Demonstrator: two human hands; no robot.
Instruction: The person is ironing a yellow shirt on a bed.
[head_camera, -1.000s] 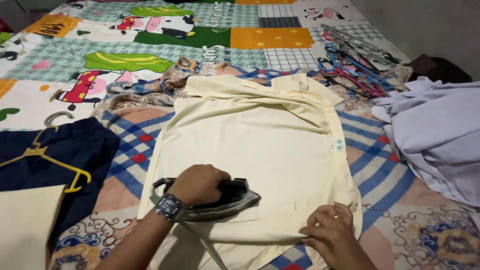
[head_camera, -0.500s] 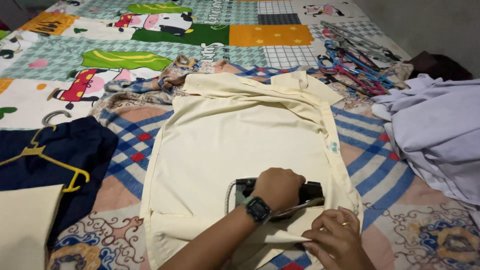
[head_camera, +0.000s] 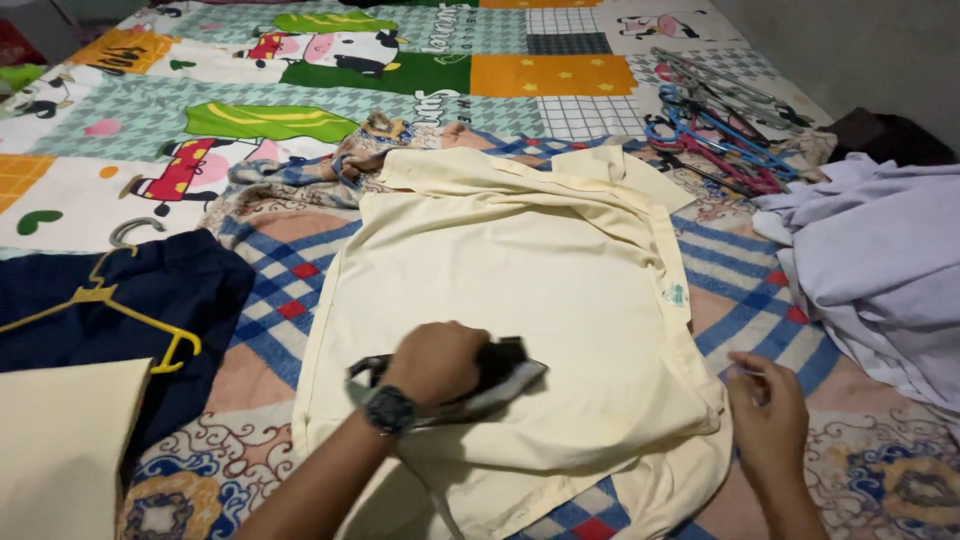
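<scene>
Patchwork bedding (head_camera: 520, 75) in bright cartoon prints covers the whole surface, with a blue-checked blanket (head_camera: 275, 290) spread over it as a pad. On that blanket lies a pale yellow shirt (head_camera: 520, 280), laid flat, its collar end away from the person and its hem nearest them. The left hand (head_camera: 436, 362) is closed around the handle of a dark iron (head_camera: 505, 372), which rests on the shirt's lower left part with its long axis running across the garment, tip pointing right toward the unpressed cloth. The right hand (head_camera: 768, 412) sits just off the shirt's lower right corner, fingers loosely curled; whether it pinches anything I cannot tell. Farther out are a navy garment with a yellow hanger (head_camera: 120, 312), coloured hangers (head_camera: 715, 135) and a lavender heap (head_camera: 880, 260).
</scene>
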